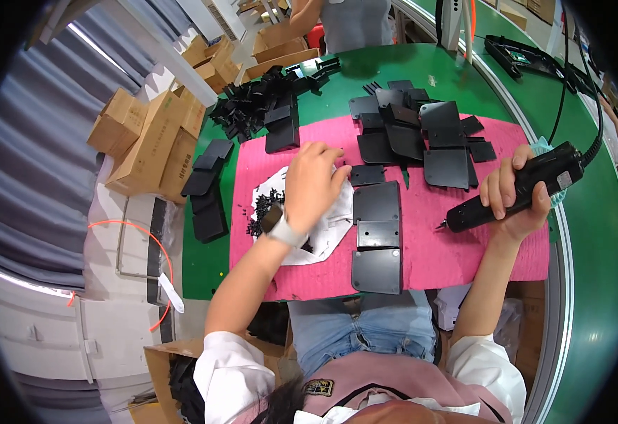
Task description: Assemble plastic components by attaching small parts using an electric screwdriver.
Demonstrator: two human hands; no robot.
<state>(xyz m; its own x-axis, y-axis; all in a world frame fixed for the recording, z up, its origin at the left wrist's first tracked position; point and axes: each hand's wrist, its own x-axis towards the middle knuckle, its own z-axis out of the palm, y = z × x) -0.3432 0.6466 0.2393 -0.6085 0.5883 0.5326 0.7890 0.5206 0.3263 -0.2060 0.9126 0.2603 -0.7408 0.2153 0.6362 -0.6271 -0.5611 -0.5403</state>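
My right hand (pixel 517 194) is wrapped round a black corded electric screwdriver (pixel 489 206). Its bit points down and left over the pink foam mat (pixel 425 254). My left hand (pixel 314 180), with a grey-banded watch on the wrist, hovers above a white cloth (pixel 330 233). Thumb and forefinger are apart, close to a small black plastic plate (pixel 367 175); I see nothing between them. Below that plate lies a column of black plastic panels (pixel 377 201), the middle one showing two small holes. Small black screws (pixel 263 212) lie heaped on the cloth, partly hidden by my left hand.
Stacked black panels (pixel 447 127) lie at the mat's far side. A tangled pile of black plastic parts (pixel 249 102) sits at the far left of the green table (pixel 203 272). More panels (pixel 209 177) rest along its left edge. Cardboard boxes (pixel 150 141) stand beside it; another person (pixel 357 25) is beyond.
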